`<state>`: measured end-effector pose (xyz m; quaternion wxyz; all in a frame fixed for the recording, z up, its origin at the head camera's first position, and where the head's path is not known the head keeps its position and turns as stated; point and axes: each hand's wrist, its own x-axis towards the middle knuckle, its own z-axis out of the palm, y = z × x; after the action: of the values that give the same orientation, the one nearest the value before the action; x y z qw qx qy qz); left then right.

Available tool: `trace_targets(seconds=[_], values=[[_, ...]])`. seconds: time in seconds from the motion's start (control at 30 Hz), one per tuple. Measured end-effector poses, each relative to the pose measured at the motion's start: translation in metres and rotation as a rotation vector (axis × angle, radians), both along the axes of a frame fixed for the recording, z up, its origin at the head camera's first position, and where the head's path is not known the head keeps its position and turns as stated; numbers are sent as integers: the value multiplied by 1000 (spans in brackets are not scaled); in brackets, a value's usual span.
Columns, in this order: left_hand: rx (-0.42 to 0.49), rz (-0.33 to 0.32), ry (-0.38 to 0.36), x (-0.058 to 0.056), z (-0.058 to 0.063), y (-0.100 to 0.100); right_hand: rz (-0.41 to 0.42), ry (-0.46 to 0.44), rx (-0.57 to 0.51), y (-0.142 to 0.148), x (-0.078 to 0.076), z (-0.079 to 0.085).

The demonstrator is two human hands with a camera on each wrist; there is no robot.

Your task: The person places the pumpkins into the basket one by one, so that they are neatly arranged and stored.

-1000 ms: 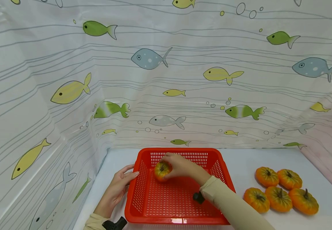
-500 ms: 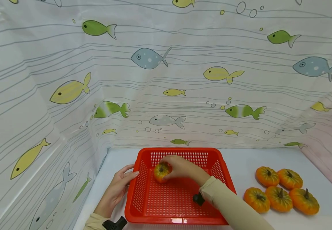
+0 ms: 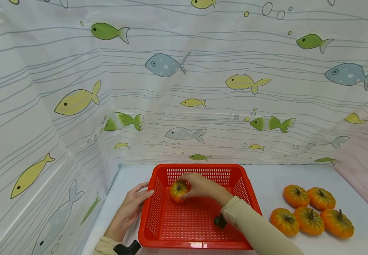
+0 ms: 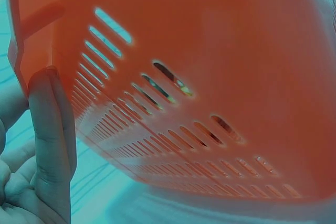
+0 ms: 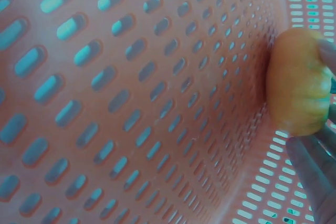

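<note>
A red plastic basket (image 3: pixel 199 244) with slotted walls stands on the white table. Inside it, toward the far left corner, my right hand (image 3: pixel 199 185) grips a small orange and green pumpkin (image 3: pixel 178 192). The right wrist view has this pumpkin (image 5: pixel 298 85) close over the perforated floor, with the thumb and fingers (image 5: pixel 312 169) on opposite sides of it. My left hand (image 3: pixel 132 204) holds the basket's left rim, thumb toward the top. Seen from the left wrist, the fingers (image 4: pixel 50 129) lie against the basket's outer side (image 4: pixel 220 35), just beneath the rim.
Several more small pumpkins (image 3: pixel 309 220) sit in two rows on the table (image 3: pixel 263 177), right of the basket. A fish-patterned sheet (image 3: pixel 215 117) rises behind the table and along both sides.
The pumpkin in my right hand has shifted very slightly left inside the basket. My left hand keeps its place on the rim.
</note>
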<state>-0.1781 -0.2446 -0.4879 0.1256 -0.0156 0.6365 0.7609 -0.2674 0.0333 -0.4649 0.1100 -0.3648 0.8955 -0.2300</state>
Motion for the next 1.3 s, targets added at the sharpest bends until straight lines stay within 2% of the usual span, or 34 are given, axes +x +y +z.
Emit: trace_targets(seconds=[0.8, 1.3], values=[[-5, 13, -20, -1, 0, 0, -30, -62, -5, 1, -2, -4], [3, 15, -31, -2, 0, -1, -10, -40, -5, 1, -2, -3]])
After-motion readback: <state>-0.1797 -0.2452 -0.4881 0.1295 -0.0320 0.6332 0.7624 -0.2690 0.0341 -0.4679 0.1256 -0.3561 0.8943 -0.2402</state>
